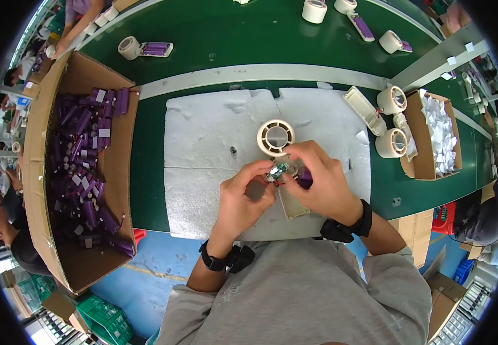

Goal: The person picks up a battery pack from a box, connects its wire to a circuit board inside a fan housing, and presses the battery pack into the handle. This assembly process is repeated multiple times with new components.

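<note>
A small green circuit board (278,171) with a pale connector sits between my hands over the foam mat. My left hand (242,198) pinches its left side with thumb and fingers. My right hand (328,187) is curled around a purple battery pack (304,177), mostly hidden by the fingers, with its thumb near red and dark wires by the board. Under the hands lies a cream handheld fan housing, its round head (276,138) just beyond my fingers and its open handle shell (293,204) pointing toward me.
A white foam mat (203,144) covers the bench middle. At left stands a deep carton (123,190) of purple battery packs. To the right are fan housings (391,100) and a carton (410,121) of white paper pieces. More fans (312,10) lie on the green surface beyond a rail.
</note>
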The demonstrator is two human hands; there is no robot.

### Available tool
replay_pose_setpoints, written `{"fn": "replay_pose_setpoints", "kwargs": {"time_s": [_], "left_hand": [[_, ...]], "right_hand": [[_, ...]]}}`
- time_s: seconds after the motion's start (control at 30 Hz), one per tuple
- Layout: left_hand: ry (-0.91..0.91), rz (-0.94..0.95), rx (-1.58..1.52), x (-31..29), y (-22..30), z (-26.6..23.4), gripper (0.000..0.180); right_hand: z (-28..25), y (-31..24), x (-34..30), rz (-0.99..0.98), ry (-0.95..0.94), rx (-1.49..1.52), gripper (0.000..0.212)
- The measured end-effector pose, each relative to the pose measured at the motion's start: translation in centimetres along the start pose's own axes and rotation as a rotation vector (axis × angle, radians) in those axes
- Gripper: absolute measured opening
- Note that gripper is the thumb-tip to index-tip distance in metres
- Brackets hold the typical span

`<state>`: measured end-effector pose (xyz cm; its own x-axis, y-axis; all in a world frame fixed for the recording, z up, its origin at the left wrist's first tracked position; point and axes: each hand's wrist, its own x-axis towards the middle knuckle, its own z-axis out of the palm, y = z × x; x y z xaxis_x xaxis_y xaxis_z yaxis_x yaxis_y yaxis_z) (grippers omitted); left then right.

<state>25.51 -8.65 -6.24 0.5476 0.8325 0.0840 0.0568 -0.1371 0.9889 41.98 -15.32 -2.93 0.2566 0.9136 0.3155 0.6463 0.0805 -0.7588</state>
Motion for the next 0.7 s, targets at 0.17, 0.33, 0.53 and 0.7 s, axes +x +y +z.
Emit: {"fn": "replay_pose_setpoints", "kwargs": {"time_s": [0.17,0.33,0.53,0.7], "left_hand": [[-0.125,0.077,0.096,0.8,-0.1,0.0,0.039],[-0.053,0.097,0.005,1.5,-2.0,1.8,0.031],[-0.042,0.124,0.101,1.8,-2.4,1.9,0.027],[-0.024,0.124,0.093,1.8,-2.3,3.0,0.028]], "right_hand": [[-0.4,1.8,-0.7,-0.128,-0.029,-0.12,0.032],[-1.7,3.7,-0.4,-0.174,-0.037,-0.109,0.035],[-1.1,5.5,0.0,-0.278,0.0,-0.127,0.033],[-1.6,6.3,-0.1,-0.254,-0.005,-0.075,0.03]]}}
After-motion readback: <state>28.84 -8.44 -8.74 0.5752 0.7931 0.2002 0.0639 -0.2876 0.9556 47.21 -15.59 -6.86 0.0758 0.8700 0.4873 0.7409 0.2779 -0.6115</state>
